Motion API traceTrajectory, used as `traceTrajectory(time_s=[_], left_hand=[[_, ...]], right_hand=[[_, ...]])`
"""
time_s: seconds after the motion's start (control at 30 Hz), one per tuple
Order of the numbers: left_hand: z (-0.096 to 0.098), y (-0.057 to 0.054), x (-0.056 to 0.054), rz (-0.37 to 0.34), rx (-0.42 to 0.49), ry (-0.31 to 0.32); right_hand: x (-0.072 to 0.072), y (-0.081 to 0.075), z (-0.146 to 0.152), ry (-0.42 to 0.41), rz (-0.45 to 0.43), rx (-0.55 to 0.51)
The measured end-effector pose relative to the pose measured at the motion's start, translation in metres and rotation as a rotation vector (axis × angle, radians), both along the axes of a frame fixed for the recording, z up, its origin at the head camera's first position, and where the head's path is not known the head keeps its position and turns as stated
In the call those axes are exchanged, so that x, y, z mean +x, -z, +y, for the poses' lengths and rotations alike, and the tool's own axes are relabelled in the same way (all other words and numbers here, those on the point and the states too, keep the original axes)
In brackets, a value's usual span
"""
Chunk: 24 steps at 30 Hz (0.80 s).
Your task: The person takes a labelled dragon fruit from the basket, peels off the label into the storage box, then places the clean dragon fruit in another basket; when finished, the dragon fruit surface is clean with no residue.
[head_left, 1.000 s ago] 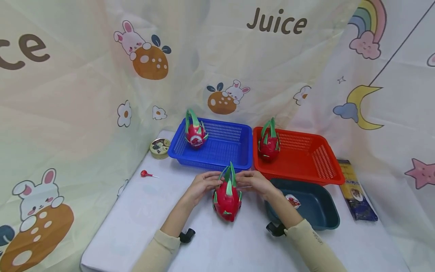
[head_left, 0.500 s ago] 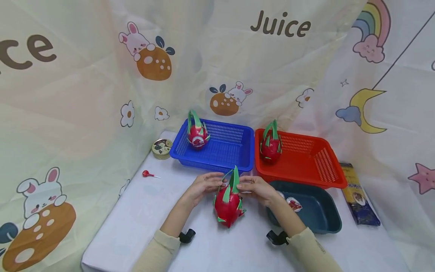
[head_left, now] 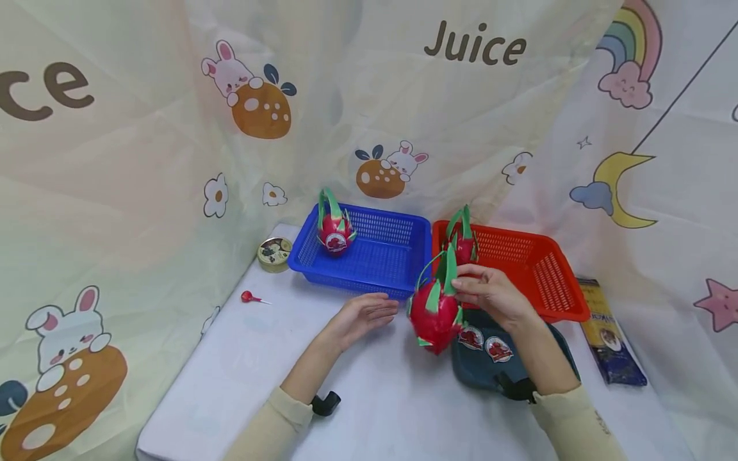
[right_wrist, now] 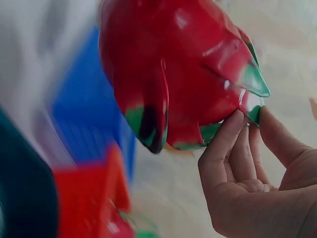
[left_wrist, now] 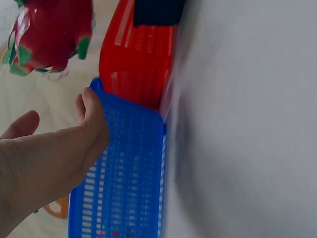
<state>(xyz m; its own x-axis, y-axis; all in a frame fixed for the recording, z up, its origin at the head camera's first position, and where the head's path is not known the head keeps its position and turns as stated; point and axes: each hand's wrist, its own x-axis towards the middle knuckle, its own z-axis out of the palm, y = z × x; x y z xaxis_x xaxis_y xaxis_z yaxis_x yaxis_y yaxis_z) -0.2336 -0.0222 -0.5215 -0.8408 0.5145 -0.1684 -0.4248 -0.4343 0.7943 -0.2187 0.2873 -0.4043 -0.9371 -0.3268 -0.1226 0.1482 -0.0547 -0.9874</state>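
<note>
A red dragon fruit (head_left: 435, 317) with green leaf tips hangs above the table, in front of the two baskets. My right hand (head_left: 497, 296) pinches it by a green leaf at its top; the right wrist view shows thumb and fingers meeting on that leaf beneath the fruit's red body (right_wrist: 168, 64). To its left, my left hand (head_left: 364, 317) is held apart from the fruit with its fingers extended, near the front of the blue basket (head_left: 369, 282). In the left wrist view this hand (left_wrist: 64, 148) overlaps the blue basket and holds nothing.
A second dragon fruit (head_left: 336, 234) sits in the blue basket, another (head_left: 464, 248) in the red basket (head_left: 533, 272). A dark teal tub (head_left: 478, 371) with round stickers stands at front right. A round tin (head_left: 273, 253), a red lollipop (head_left: 248, 296) and a yellow-blue packet (head_left: 610, 336) lie at the sides.
Both hands were at the dragon fruit's top over the middle of the table. The left hand has let go, and the right hand has lifted the fruit rightward, toward the teal tub.
</note>
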Motion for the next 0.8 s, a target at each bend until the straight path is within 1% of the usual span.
traceTrajectory(time_s=[0.1,0.2,0.3,0.4,0.5,0.63,0.8], left_hand=[[0.015,0.001,-0.001,-0.002,0.029,0.032],[0.031,0.003,-0.003,-0.005,0.030,0.060],[0.045,0.005,-0.006,-0.022,0.033,0.078],[0.059,0.006,-0.010,-0.037,0.056,0.094],[0.071,0.006,-0.013,-0.073,0.086,0.113],[0.083,0.007,-0.014,-0.119,0.104,0.126],[0.096,0.010,-0.016,-0.155,0.155,0.080]], right_hand=[[-0.006,-0.019,0.026,0.057,0.026,-0.036],[-0.013,-0.034,0.051,0.121,0.036,-0.050],[-0.021,-0.044,0.075,0.180,0.039,-0.067],[-0.029,-0.052,0.099,0.240,0.039,-0.087],[-0.036,-0.055,0.117,0.305,0.037,-0.049],[-0.045,-0.053,0.127,0.366,0.022,0.054],[-0.064,-0.042,0.134,0.395,-0.008,0.144]])
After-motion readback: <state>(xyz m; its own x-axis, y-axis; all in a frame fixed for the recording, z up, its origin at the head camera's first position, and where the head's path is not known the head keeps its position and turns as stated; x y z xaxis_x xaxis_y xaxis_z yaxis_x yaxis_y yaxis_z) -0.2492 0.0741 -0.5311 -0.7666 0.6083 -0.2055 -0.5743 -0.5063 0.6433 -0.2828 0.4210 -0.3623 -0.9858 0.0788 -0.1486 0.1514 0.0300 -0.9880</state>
